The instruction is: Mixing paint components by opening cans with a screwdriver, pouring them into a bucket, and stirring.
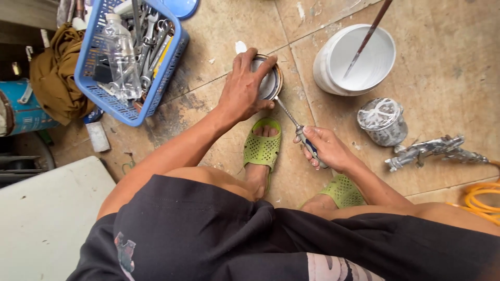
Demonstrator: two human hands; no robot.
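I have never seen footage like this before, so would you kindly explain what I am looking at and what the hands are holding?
This is one view from a camera worn on a person's head, looking down at their own bare hands and the tiled floor. The left hand grips a small round metal tin. The right hand holds a blue-handled screwdriver with its tip at the tin's rim. Nearby lie a white plastic bucket with a stirring stick, a blue plastic basket of wrenches, a clear lidded cup and a silver metal spray gun.
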